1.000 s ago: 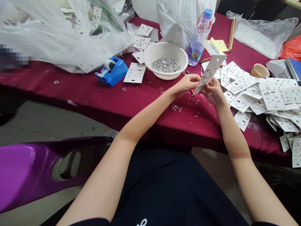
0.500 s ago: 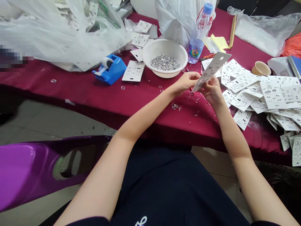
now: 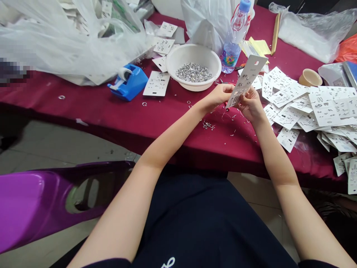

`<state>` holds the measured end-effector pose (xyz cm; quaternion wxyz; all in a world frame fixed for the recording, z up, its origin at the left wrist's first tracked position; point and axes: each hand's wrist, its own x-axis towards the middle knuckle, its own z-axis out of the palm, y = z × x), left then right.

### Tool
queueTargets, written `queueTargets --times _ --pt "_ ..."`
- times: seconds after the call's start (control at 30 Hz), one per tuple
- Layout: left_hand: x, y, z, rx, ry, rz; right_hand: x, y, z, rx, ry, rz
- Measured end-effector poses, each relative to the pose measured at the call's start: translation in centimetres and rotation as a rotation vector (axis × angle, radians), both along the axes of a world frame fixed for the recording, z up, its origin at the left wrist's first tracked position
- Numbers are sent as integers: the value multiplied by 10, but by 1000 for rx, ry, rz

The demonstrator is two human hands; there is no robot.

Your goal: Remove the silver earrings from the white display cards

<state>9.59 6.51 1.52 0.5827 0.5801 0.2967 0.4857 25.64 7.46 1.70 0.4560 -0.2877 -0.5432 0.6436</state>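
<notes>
We have both hands together on one white card [image 3: 247,76], raised just above the dark red surface [image 3: 167,123] and tilted, its slotted end up and away from us. The left hand [image 3: 220,96] grips it low on the left edge, and the right hand [image 3: 252,105] closes on it low on the right; the card hides some of the fingertips, so we cannot tell exactly where each one presses. Small metal pieces sit in rows on the face we can see. We judge the step in hand to be close fingertip work at the lower part of this card, perhaps on fittings behind it, though what the fingers are doing there is hidden. The next move, as we read it, calls for one hand to steady the card while the other works with a light pinch, without bending it or knocking pieces loose. Just below lies a little heap of metal bits [image 3: 208,125]; beyond the left hand stands a white bowl [image 3: 192,86] part-filled with loose metal pieces [image 3: 193,72], beside a bottle [image 3: 230,56]. To the right of the hands spreads a pile of similar cards [image 3: 325,108], overlapping and uneven, near enough for the right arm to brush.
</notes>
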Motion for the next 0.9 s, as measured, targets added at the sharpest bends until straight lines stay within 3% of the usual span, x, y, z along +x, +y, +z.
queueTargets --times 0.2,0.5,0.7,0.9 --pt "-4 -2 10 -3 7 -21 5 0 6 55 -104 6" --pt "-7 -4 7 35 38 -133 3 -5 12 49 -140 16" --pt "-3 -12 18 40 45 -118 3 -7 17 42 -147 1" --pt "1 -11 13 14 -22 -111 2 -10 18 90 -177 -41"
